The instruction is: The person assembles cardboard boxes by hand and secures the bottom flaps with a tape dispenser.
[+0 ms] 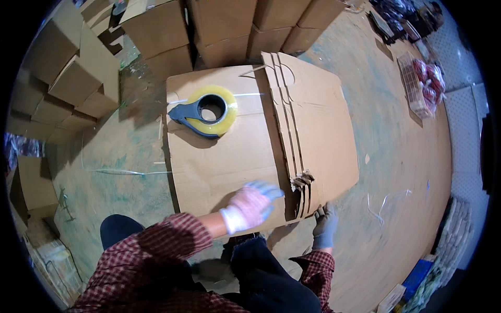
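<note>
A flattened cardboard box (pixel 224 164) lies in the middle, with several more flattened boxes (pixel 321 117) fanned over its right side. My left hand (pixel 252 205), in a pink-and-white glove with bluish fingers, hovers over or rests on the lower sheet; its fingers stretch toward the fanned edges. At the near end of the pile, my right hand (pixel 324 226), in a grey glove, has its fingers closed on the cardboard edge. A large yellow roll of packing tape (pixel 229 108) in a dark tape dispenser (pixel 185 112) sits on the lower sheet's far left part.
Stacked cardboard boxes (pixel 224 26) stand along the far side, and more boxes (pixel 78 78) rise at the left. A crate (pixel 412 88) with red bundles is at the far right. Loose plastic strapping (pixel 383 206) lies on the worn greenish floor (pixel 402 167).
</note>
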A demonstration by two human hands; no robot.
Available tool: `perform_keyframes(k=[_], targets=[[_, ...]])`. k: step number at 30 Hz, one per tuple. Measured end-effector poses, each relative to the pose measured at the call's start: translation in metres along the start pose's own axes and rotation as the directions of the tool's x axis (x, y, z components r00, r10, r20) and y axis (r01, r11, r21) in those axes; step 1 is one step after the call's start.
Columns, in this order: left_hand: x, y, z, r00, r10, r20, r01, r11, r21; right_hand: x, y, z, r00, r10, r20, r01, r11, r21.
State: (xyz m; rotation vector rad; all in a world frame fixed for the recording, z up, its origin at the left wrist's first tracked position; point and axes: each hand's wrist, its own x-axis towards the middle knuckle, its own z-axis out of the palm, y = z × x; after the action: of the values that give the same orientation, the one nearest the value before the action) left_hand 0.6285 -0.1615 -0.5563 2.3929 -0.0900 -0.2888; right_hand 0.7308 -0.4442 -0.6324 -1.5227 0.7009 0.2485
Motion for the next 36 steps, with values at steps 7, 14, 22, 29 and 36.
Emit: perform_keyframes(k=[7, 14, 22, 29, 36], targets=[[0.084, 0.036, 0.037, 0.948, 0.283, 0.143, -0.316, 0.892, 0.323, 0.004, 0.009, -0.004, 0.999, -0.039, 0.033, 0.040, 0.999, -0.021], [0.065, 0.003, 0.079, 0.938, 0.345, 0.034, -0.333, 0.871, 0.361, -0.006, 0.002, 0.001, 0.993, -0.113, -0.013, 0.109, 0.980, -0.164], [0.064, 0.006, 0.075, 0.936, 0.350, 0.044, -0.339, 0.861, 0.379, -0.014, -0.006, 0.038, 0.762, -0.480, 0.435, 0.599, 0.267, -0.755], [0.065, 0.006, 0.070, 0.950, 0.287, 0.123, -0.312, 0.874, 0.373, -0.006, -0.003, 0.052, 0.683, -0.495, 0.537, 0.564, -0.109, -0.819], [0.029, 0.020, 0.055, 0.972, 0.233, -0.024, -0.222, 0.949, 0.223, 0.022, -0.026, 0.052, 0.629, -0.511, 0.586, 0.501, -0.310, -0.808]])
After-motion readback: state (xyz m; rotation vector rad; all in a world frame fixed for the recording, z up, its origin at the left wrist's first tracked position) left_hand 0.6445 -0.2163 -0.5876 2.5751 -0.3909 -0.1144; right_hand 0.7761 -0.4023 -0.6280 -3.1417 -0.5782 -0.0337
